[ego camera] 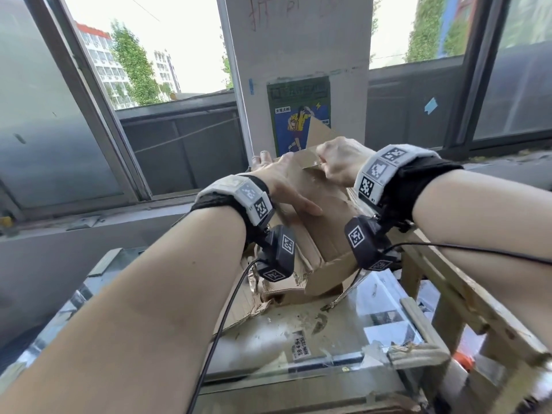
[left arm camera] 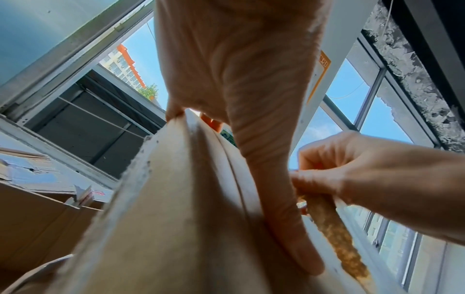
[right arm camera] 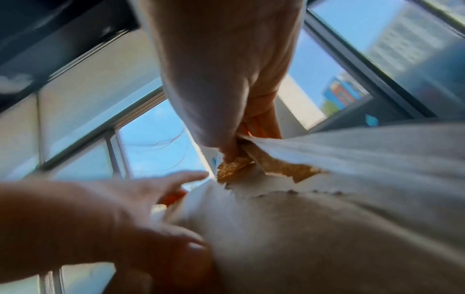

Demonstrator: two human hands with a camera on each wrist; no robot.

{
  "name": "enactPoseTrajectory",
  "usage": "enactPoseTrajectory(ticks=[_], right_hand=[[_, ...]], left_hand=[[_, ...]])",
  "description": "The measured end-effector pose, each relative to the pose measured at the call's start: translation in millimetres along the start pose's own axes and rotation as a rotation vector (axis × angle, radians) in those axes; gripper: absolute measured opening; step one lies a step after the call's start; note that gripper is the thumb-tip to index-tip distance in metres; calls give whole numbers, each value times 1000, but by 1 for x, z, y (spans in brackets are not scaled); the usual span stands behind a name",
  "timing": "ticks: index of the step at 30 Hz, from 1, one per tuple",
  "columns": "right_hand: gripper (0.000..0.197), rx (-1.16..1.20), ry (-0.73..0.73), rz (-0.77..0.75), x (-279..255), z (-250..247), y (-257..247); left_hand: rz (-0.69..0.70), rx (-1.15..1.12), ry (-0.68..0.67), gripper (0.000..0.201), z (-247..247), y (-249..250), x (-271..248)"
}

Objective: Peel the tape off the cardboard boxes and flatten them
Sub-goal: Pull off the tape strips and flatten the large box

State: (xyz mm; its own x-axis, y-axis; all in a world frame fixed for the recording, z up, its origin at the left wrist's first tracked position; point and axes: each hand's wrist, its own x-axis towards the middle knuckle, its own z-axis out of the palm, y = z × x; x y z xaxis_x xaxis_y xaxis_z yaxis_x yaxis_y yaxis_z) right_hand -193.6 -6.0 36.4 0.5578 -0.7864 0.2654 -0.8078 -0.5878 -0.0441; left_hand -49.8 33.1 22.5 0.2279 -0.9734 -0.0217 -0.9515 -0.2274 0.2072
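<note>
Your left hand [ego camera: 280,177] lies flat, fingers straight, on the cardboard box [ego camera: 322,222] held above the table [ego camera: 343,348], while your right hand [ego camera: 340,162] pinches a tape strip [left arm camera: 334,228] — its pebbly underside shows only in the wrist views.

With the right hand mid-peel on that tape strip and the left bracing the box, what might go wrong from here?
1. The tape strip already carries torn paper fibres, so it may rip off short and leave a stub on the cardboard box.
2. The left hand braces the box with flat fingers only, while the right hand pinches the strip; a hard tug might slide or tip the box.
3. The box rests on loose cardboard scraps over a glass top, so footing looks unsteady.
</note>
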Motion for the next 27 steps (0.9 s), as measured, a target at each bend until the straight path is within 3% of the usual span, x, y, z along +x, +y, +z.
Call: enactPoseTrajectory(ticks=[11, 15, 17, 21, 25, 27], right_hand=[[14, 303, 80, 198, 7, 0, 2], [18, 258, -32, 211, 3, -7, -10], [9, 273, -146, 207, 3, -10, -11], [23, 362, -209, 255, 5, -10, -11], [36, 135, -100, 230, 6, -3, -13], [33, 61, -76, 183, 7, -3, -13]], left_hand=[[-5, -12, 27, 137, 7, -10, -2], [-15, -8, -5, 145, 9, -3, -7], [4, -15, -4, 144, 10, -3, -9], [39, -10, 49, 133, 11, -4, -15], [54, 16, 45, 145, 14, -4, -16], [42, 22, 42, 149, 15, -6, -17]])
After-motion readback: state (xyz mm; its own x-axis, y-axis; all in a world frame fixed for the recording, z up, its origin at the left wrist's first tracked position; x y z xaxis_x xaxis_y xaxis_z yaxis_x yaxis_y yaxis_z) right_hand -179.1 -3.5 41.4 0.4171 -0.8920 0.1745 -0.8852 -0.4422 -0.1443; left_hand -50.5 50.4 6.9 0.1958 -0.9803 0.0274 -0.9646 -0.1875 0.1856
